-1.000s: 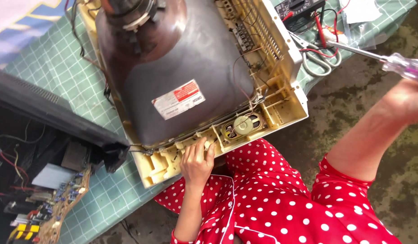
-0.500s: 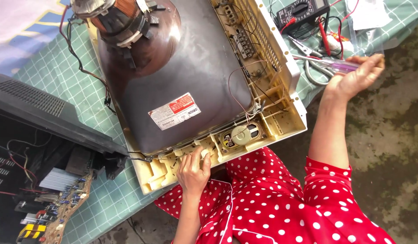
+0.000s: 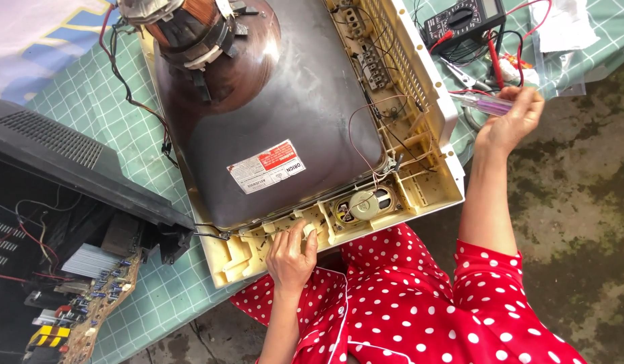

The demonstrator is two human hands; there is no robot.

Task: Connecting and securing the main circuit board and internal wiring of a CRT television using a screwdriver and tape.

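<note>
A: Live over the bench. The left hand (image 3: 292, 253) is at six o'clock, fingers curled over the near edge of the cream plastic frame (image 3: 433, 114), fingertips pressing down on the rim. It steadies the set and pinches nothing.

B: And the right hand (image 3: 511, 121)?

A: Out at two o'clock, past the frame's right edge, fingers closed round a clear-handled screwdriver (image 3: 480, 101) that points back toward the set.

B: What makes this step go well, in your view?

A: I'd say keep that left palm heavy on the rim so the picture tube (image 3: 271, 114) can't rock, and bring the tip in low, clear of the thin red wire (image 3: 366, 111) looping over the tube's right side.

B: Where does the set lie between the hands?

A: The tube lies face down on the green cutting mat (image 3: 89, 108), neck toward eleven o'clock, the small round speaker (image 3: 366, 202) just right of the left hand. The multimeter (image 3: 464, 20) sits at one o'clock beyond the screwdriver, the black back cover (image 3: 62, 162) off at nine o'clock.
</note>
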